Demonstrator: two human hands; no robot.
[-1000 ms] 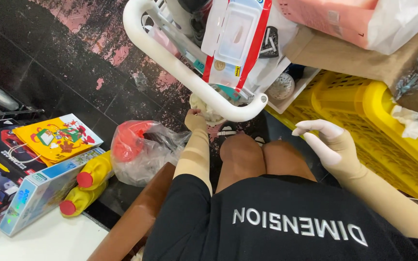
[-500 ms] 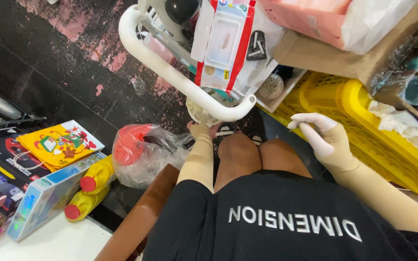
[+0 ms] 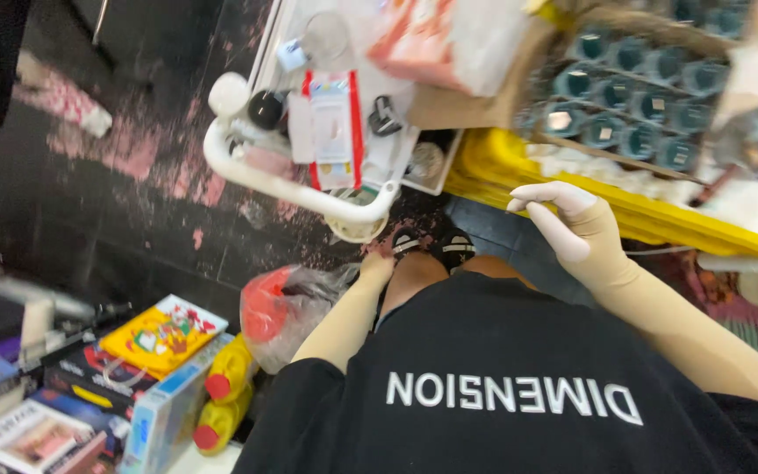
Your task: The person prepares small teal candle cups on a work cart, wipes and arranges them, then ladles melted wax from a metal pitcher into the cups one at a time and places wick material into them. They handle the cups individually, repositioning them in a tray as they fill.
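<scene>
1. View looks straight down the person's own front: black shirt, bare knees, sandalled feet on a dark, pink-stained floor (image 3: 133, 175).
2. Left hand (image 3: 377, 263) reaches down and forward to the small round tub (image 3: 357, 230) that sits under the curved white rail (image 3: 291, 189) of a white cart. Hand is at the tub's near edge; contact looks likely but is blurred. Fingers cannot be told apart here, so I cannot say whether they are spread, pressed together or pinching.
3. The tub stands on the floor just ahead of the feet, touching or nearly touching the rail; this low spot probably explains the straightened, down-stretched arm.
4. Right hand (image 3: 576, 226) is raised, empty, in a pale glove. Fingers are loosely curled and slightly apart, pinching nothing. It hovers just before the rim of the yellow crate (image 3: 519, 180), apart from it, seemingly held out for balance.
5. A red-and-white packet (image 3: 333, 132) hangs on the cart above the rail.
6. Beside the left arm: a clear bag with a red thing (image 3: 278, 307) inside, on the floor.
7. Lower left: yellow bottles (image 3: 225, 395) with red caps and flat coloured boxes (image 3: 160, 333), stacked close together on a white bench edge.
</scene>
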